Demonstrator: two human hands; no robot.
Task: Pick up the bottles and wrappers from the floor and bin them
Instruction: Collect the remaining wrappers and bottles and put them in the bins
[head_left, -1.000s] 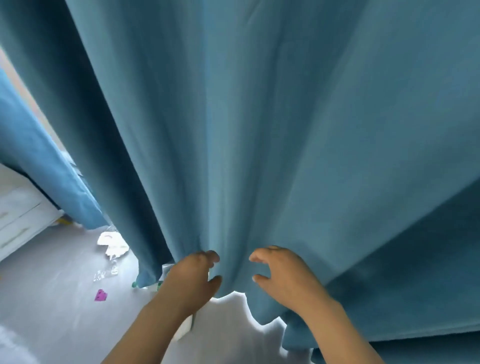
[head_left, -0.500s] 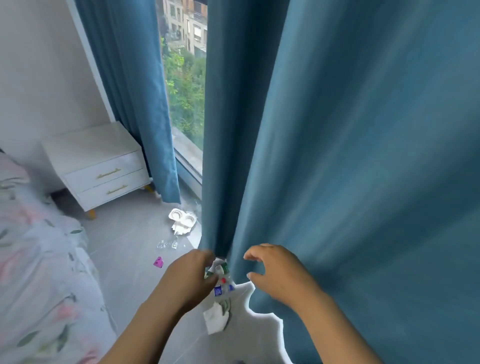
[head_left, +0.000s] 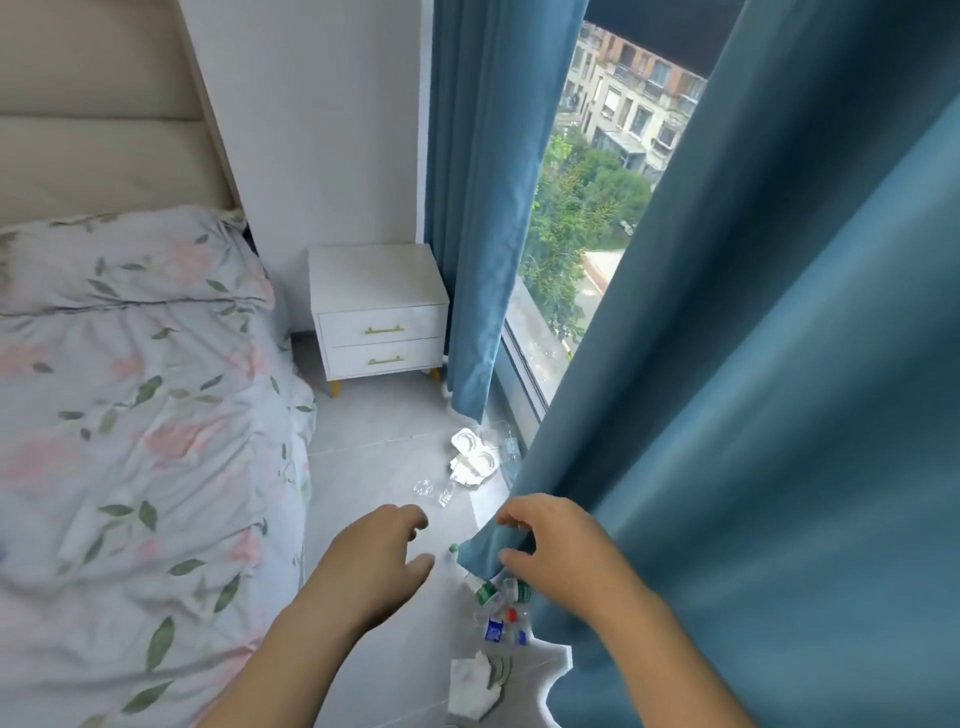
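At 9 o'clock, bed (head_left: 130, 441) under a rumpled white duvet printed with pink flowers and green leaves. At 10 o'clock, matching pillow (head_left: 130, 260) lying at its head, against a padded beige headboard (head_left: 104, 130). At 11 o'clock, bare white wall (head_left: 322, 130). Just left of 12 o'clock, white nightstand (head_left: 376, 301) on short yellow legs, two drawers with gold bar handles (head_left: 384, 329), just beside the narrow curtain (head_left: 478, 208) hanging at 12 o'clock. At 1 o'clock, window (head_left: 550, 353) showing green trees (head_left: 576, 218) and apartment buildings (head_left: 634, 109). From 2 to 5 o'clock, larger curtain (head_left: 779, 415), same blue, sweeping across that whole side, folds blurred.
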